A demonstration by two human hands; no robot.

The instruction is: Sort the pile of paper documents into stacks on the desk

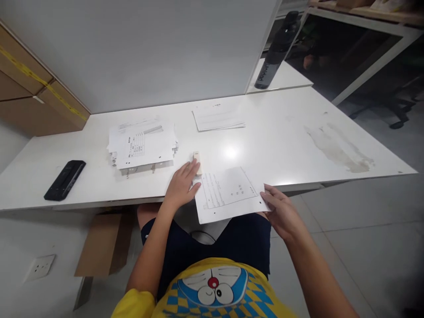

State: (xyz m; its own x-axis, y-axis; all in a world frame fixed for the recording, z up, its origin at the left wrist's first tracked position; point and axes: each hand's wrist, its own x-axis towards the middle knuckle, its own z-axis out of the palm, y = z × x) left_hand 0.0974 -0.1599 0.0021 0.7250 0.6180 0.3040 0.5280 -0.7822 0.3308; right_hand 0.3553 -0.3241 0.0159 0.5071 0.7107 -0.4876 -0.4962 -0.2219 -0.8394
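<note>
A printed sheet of paper [232, 194] with two dark round marks along its near edge sticks out past the table's front edge. My right hand [281, 211] pinches its right edge between thumb and fingers. At the sheet's far left corner lies a small cream stapler [196, 155], partly covered by my left hand [182, 183]. The left fingers press on the stapler, and the thumb points toward the paper. Whether the corner sits inside the stapler's jaws cannot be seen. How many sheets I hold is unclear.
On the white table [274, 145], an untidy paper stack [149, 148] lies left and a thinner paper pile [218, 119] farther back. A black phone [65, 180] is far left; a dark bottle [277, 51] stands back right. Cardboard boxes [59, 104] border the left.
</note>
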